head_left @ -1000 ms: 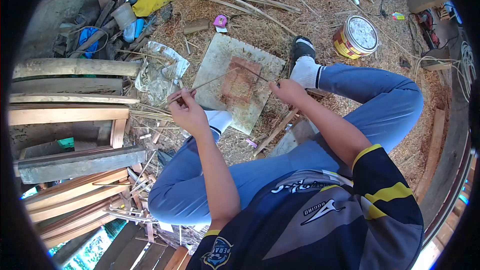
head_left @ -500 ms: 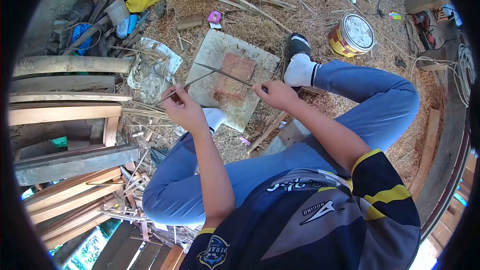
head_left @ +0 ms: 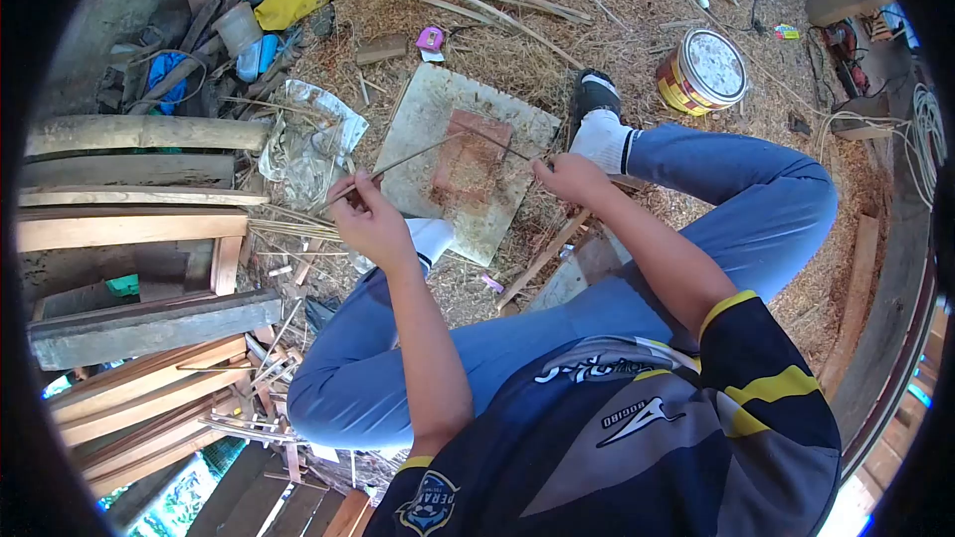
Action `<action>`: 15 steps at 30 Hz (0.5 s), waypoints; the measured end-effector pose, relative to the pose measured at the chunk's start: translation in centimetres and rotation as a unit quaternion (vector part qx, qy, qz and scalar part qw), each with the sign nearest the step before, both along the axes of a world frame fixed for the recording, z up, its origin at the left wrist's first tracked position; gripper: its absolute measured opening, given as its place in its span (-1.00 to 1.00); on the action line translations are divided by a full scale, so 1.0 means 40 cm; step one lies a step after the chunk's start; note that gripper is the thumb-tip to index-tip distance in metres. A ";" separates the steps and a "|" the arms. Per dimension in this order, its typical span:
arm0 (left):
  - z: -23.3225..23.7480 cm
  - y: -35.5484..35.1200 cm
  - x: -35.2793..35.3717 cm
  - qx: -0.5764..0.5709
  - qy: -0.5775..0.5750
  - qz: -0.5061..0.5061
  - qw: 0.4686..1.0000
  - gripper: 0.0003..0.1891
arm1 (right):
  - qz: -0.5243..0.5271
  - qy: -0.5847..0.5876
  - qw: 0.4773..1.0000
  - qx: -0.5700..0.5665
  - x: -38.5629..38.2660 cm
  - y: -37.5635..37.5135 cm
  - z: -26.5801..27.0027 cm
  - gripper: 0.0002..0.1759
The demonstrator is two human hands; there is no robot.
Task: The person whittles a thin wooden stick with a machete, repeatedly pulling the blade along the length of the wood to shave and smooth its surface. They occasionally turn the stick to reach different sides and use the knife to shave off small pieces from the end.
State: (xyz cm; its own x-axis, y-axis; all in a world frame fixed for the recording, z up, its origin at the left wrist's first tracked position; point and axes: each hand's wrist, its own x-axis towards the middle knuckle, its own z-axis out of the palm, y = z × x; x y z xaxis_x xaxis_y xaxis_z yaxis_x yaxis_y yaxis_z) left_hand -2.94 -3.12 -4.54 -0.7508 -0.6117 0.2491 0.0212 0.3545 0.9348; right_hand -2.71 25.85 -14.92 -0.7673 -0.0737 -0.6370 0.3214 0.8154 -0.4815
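Observation:
My left hand [head_left: 370, 217] pinches a thin wooden stick [head_left: 418, 152] between thumb and fingers; it slants up to the right over the board. My right hand [head_left: 575, 181] is closed around the handle of a narrow dark knife [head_left: 504, 147], whose handle is mostly hidden in the fist. The blade points up and left, its tip close to the stick's far end. Beneath both lies a pale square board [head_left: 406, 129] bearing a reddish-brown block [head_left: 484, 126] dusted with shavings.
A pink tape measure [head_left: 430, 39] lies beyond the board, and a lidded paint bucket [head_left: 701, 73] stands at the right. Split strips [head_left: 497, 2] lie on the shavings-strewn floor. Stacked timber [head_left: 129, 229] fills the left; crumpled clear plastic [head_left: 303, 144] is near my left hand.
My right hand has moved a little right, drawing the knife back so its tip no longer crosses far past the stick. The stick points slightly flatter, and my left hand stays nearly in place.

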 end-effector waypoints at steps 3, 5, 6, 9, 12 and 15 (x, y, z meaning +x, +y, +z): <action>0.004 0.012 -0.001 -0.051 0.012 -0.002 0.999 -0.85 | 0.008 0.004 1.000 -0.022 0.028 -0.024 0.079 -0.16; 0.003 0.010 0.005 -0.057 -0.002 -0.001 0.998 -0.85 | 0.011 -0.008 0.999 -0.029 0.023 -0.032 0.089 -0.15; 0.007 0.006 0.003 -0.062 -0.006 -0.002 0.998 -0.85 | 0.010 -0.014 1.000 -0.014 0.015 -0.021 0.065 -0.15; 0.012 0.005 -0.002 -0.013 -0.002 -0.014 1.000 -0.85 | 0.004 -0.003 1.000 0.003 -0.006 0.008 0.013 -0.14; 0.016 0.014 -0.003 -0.060 0.001 -0.019 0.998 -0.85 | 0.017 0.021 0.999 -0.029 0.023 -0.018 0.102 -0.11; 0.012 0.003 -0.001 -0.054 -0.012 -0.036 0.998 -0.84 | 0.017 -0.001 0.999 -0.042 0.020 -0.023 0.087 -0.10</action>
